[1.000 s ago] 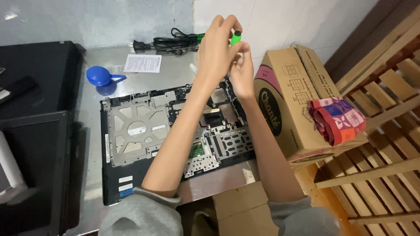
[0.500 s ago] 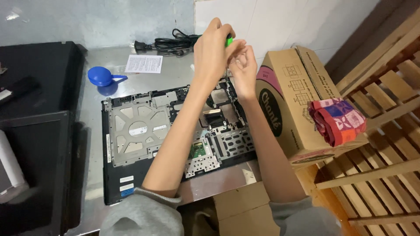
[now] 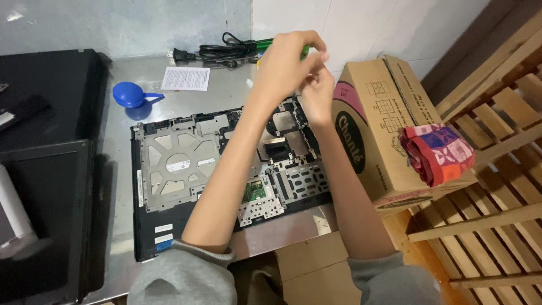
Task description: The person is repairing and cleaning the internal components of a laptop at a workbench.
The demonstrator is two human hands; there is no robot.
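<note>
- The left hand [image 3: 285,62] is raised above the far edge of the opened laptop base [image 3: 226,175], fingers curled and clenched round a green-handled tool [image 3: 305,52]; only a small bit of the green handle shows past the fingers.
- The right hand [image 3: 317,93] sits just beside and slightly below the left one, fingers bent up towards it. It touches the left hand's fingertips, but whether it grips the tool too, I cannot tell.
- Both forearms reach out from grey sleeves [image 3: 186,277] across the laptop base.
- The laptop base lies flat on the metal worktop [image 3: 113,141], its keyboard off, showing a silver metal plate on the left half and dark parts and a small green board on the right half.
- A blue scoop [image 3: 131,94] rests on the worktop beyond the laptop base's left corner, with a white paper slip [image 3: 186,78] just beside it.
- A coiled black cable with a plug [image 3: 217,52] lies at the back of the worktop by the wall.
- A cardboard box [image 3: 389,130] stands on its side just right of the laptop base, with a folded red and blue cloth [image 3: 437,152] on top.
- Wooden slats [image 3: 497,186] fill the right side.
- A black flat case [image 3: 45,96] lies on the left.
</note>
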